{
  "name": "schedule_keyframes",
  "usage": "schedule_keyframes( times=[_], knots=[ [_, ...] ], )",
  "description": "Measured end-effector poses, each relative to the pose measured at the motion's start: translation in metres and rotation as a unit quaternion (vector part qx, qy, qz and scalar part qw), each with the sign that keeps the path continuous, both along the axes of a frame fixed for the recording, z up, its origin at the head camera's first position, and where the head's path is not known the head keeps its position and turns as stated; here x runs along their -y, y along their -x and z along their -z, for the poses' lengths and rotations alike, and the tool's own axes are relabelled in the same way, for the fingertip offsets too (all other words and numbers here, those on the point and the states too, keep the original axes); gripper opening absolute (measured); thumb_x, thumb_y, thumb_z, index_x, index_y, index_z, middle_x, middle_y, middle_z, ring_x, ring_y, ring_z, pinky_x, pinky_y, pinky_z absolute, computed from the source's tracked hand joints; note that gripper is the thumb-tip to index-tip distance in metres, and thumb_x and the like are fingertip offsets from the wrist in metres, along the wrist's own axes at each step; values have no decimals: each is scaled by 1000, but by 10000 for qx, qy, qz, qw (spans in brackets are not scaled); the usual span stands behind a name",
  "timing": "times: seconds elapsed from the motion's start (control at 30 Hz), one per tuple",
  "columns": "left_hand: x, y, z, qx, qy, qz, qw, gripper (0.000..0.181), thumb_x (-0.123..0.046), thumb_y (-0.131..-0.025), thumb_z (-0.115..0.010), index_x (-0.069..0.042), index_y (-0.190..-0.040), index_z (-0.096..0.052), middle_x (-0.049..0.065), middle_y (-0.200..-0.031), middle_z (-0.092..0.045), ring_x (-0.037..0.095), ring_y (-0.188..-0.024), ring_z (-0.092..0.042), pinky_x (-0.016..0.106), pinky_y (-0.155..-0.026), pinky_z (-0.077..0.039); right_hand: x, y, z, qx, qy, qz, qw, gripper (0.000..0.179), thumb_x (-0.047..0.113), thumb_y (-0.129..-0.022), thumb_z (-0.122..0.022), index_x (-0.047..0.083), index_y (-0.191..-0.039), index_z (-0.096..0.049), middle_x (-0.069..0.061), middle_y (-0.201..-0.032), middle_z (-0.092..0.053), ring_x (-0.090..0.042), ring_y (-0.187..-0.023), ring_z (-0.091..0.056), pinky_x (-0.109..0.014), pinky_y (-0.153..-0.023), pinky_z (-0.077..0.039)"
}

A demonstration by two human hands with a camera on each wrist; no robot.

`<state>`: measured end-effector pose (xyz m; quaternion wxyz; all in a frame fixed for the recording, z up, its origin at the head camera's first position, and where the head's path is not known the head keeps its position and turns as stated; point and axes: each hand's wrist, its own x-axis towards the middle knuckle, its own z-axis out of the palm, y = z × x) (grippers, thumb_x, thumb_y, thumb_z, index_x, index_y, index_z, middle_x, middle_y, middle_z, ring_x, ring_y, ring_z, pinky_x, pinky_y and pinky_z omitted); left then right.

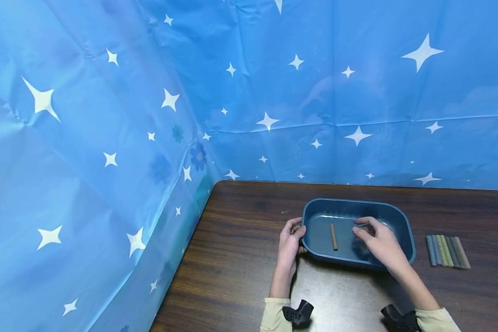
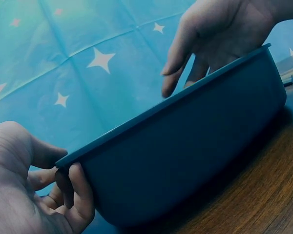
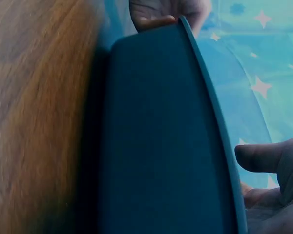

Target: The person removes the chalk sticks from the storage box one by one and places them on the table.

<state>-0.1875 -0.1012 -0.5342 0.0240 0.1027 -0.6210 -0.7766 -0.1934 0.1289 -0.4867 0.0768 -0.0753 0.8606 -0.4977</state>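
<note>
My left hand (image 1: 289, 244) grips the left end of a dark blue plastic tub (image 1: 318, 237), thumb over the rim and fingers curled beneath it. A single brown stick (image 1: 334, 237) lies on the tub's floor, left of the middle. Over the right half of the tub hovers my right hand (image 1: 377, 242), thumb and forefinger apart with nothing seen between them. In the left wrist view, the near wall hides the tub's inside, and the right hand's fingers (image 2: 173, 61) reach down behind the rim.
To the tub's right, several coloured sticks (image 1: 447, 251) lie side by side on the dark wooden table (image 1: 240, 230). A blue starry cloth (image 1: 315, 92) hangs behind the table and along its left side. Black wrist cameras (image 1: 298, 312) sit at both cuffs.
</note>
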Motion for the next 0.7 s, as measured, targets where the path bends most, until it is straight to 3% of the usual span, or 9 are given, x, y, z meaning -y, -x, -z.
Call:
schedule_keyframes(
  times=[0.23,0.47,0.7],
  knots=[
    [1,0,-1,40,-28,-13,10000,37,-9,-99,-61,6,-132,-59,14,-104,-63,12,-71,-55,19,-49,-44,17,5,3,55,-134,-312,9994,45,18,-106,-57,-12,-139,-51,-29,-118,-66,-41,-105,-66,-44,-75,-58],
    [1,1,-1,42,-35,-13,10000,36,-8,-99,-60,6,-132,-60,13,-102,-62,11,-67,-52,18,-49,-43,30,11,6,-40,-362,-431,9984,44,13,-103,-61,-13,-137,-51,-29,-115,-66,-40,-100,-68,-46,-74,-58],
    [1,2,1,70,-40,2,10000,37,-8,-99,-60,7,-133,-58,11,-100,-62,10,-65,-51,17,-48,-42,41,21,10,60,-868,-608,9944,50,15,-102,-62,-16,-139,-47,-33,-122,-62,-48,-113,-60,-58,-86,-53]
  ],
)
